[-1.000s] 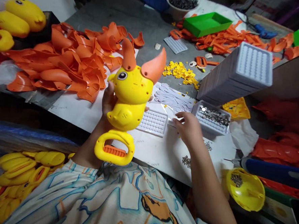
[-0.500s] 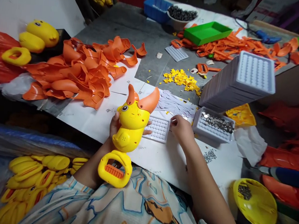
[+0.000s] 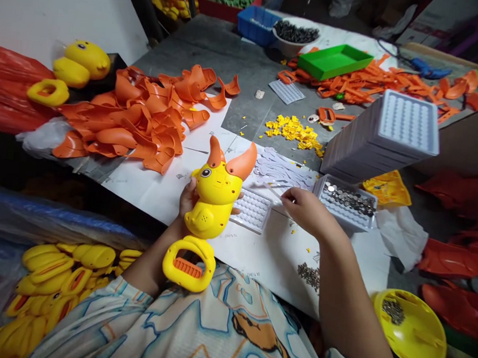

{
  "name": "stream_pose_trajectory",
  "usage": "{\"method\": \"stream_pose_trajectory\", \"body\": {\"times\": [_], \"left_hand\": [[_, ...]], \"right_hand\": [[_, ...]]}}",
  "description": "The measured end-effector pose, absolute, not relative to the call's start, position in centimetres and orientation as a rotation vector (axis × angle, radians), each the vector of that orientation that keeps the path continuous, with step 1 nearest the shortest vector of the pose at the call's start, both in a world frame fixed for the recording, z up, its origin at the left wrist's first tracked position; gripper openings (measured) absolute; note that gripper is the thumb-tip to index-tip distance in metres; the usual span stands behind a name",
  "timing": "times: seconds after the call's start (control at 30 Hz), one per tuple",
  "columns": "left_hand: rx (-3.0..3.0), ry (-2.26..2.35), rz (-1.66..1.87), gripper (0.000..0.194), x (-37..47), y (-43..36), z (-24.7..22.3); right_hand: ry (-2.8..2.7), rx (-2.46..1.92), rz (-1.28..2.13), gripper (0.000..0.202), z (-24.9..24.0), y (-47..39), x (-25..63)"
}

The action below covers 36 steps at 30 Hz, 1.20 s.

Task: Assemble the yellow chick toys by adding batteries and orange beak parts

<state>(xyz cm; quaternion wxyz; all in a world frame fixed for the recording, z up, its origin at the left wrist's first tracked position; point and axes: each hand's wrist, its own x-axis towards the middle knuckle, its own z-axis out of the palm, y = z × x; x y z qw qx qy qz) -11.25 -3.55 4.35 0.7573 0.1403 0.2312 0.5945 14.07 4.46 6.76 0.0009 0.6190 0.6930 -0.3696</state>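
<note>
My left hand (image 3: 186, 200) is wrapped around a yellow plastic toy duck (image 3: 210, 215), with fingertips showing past its right side. The duck has a printed eye, two curved orange pieces (image 3: 242, 163) on its head and a ring handle with a ribbed orange insert (image 3: 187, 268) below. My right hand (image 3: 306, 207) is closed in a pinch just above the paper. A pale thin sliver shows by its fingertips, but whether they hold it is unclear. Between the hands lies a white dimpled tray (image 3: 255, 211), partly hidden by the duck. Thin lavender cut-outs (image 3: 282, 168) lie behind it.
Orange curved shells (image 3: 145, 122) are heaped at left. Yellow clips (image 3: 292, 131) lie mid-table. At right stand a tall tray stack (image 3: 371, 133) and a tray of small silver discs (image 3: 345, 201). Screws (image 3: 309, 275) lie near my right forearm; a yellow bowl (image 3: 419, 336) holds more.
My right hand has moved right, away from the dimpled tray. The screw pile and some loose yellow bits now show beside it. My view has shifted slightly; my left hand still grips the duck.
</note>
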Motion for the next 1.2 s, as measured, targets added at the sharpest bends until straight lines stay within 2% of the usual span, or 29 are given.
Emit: {"method": "stream_pose_trajectory", "body": {"times": [0.17,0.3,0.4,0.6,0.7,0.83,0.93,1.0,1.1,1.2], "left_hand": [[0.311,0.496,1.258,0.076,-10.7,-2.5,4.6],[0.337,0.471,1.211,0.079,-9.7,-1.4,4.9],[0.375,0.400,1.169,0.079,-8.4,0.1,5.5],[0.314,0.439,1.179,0.074,-6.5,3.0,6.7],[0.316,0.455,1.146,0.077,-5.9,4.0,6.8],[0.336,0.490,1.069,0.083,-4.5,3.9,6.0],[0.295,0.516,0.969,0.082,-3.5,3.0,4.9],[0.279,0.509,0.909,0.076,-2.9,2.3,4.3],[0.282,0.499,0.889,0.065,-2.5,1.8,3.9],[0.284,0.503,0.917,0.059,-2.5,1.7,4.0]], "right_hand": [[2.167,1.791,-1.498,0.026,7.0,1.8,17.2],[2.215,1.737,-1.999,0.043,6.9,0.4,18.9],[2.131,1.915,-2.258,0.046,6.9,0.7,18.9],[2.162,2.146,-2.533,0.050,6.4,1.4,18.1],[2.254,2.266,-2.662,0.052,5.6,1.0,18.0],[2.442,2.375,-2.674,0.050,4.2,0.0,17.5],[2.650,2.362,-2.556,0.038,3.4,-0.6,16.9],[2.780,2.281,-2.435,0.030,3.1,-0.8,16.6],[2.944,2.129,-2.247,0.036,3.0,-1.0,16.4],[3.174,2.110,-1.822,0.028,3.3,-1.0,16.6]]}}
